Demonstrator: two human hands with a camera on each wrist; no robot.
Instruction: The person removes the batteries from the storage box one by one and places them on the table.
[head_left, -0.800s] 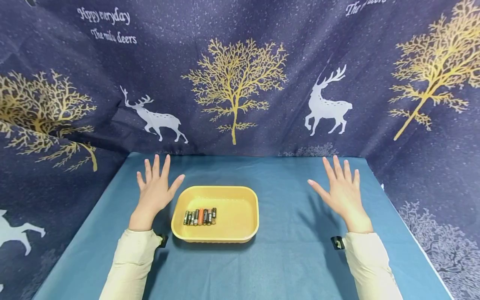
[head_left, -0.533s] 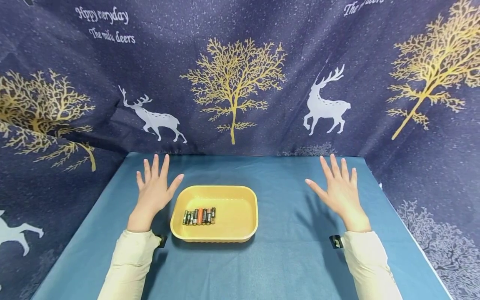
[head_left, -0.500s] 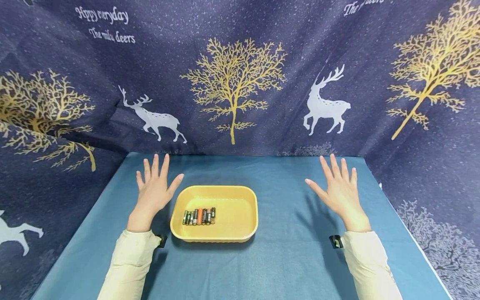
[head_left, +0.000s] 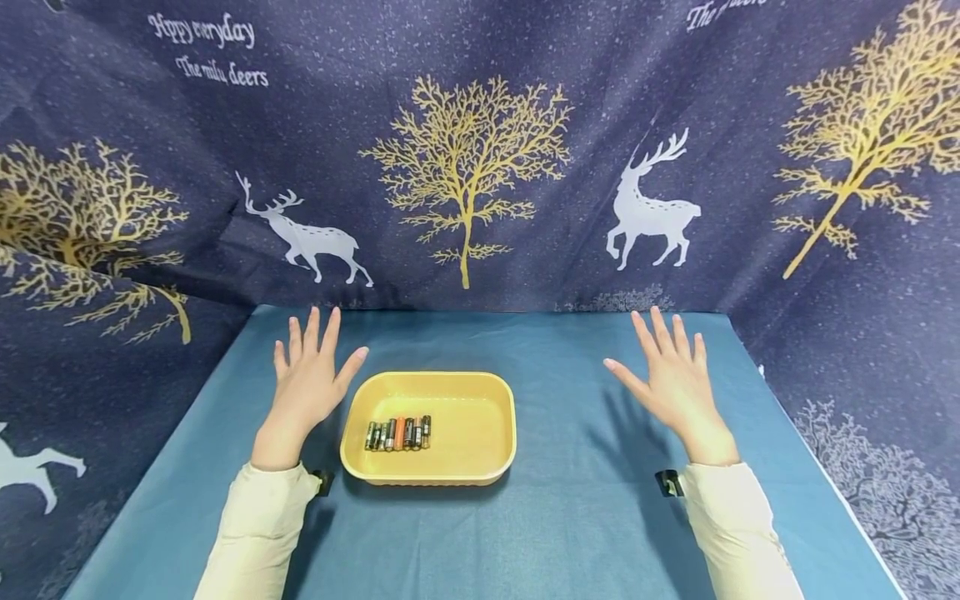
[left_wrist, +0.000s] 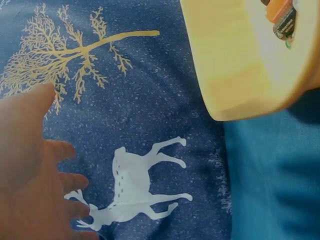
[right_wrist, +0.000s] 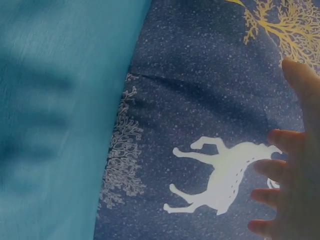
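Observation:
A yellow plastic basin (head_left: pixel 472 477) stands on the table left of centre. Inside it, on its left side, several small batteries (head_left: pixel 399 434) lie side by side in a row; most are dark and one is orange. My left hand (head_left: pixel 306 383) hovers just left of the basin, fingers spread and holding nothing. In the left wrist view, the basin's corner (left_wrist: pixel 220 107) and a few battery ends (left_wrist: pixel 285 22) show at the upper right. Well to the right of the basin, my right hand (head_left: pixel 678 387) is held over the table with spread fingers, touching nothing.
A blue-green cloth (head_left: pixel 570 533) covers the table. Behind it and at both sides hangs a dark blue curtain (head_left: pixel 540 233) printed with deer and trees. Each sleeve cuff carries a small black wrist camera, one at the left (head_left: pixel 322 482) and one at the right (head_left: pixel 669 482).
My right hand has drifted slightly to the left, toward the basin. The left hand has stayed nearly still, and the basin and batteries keep their places.

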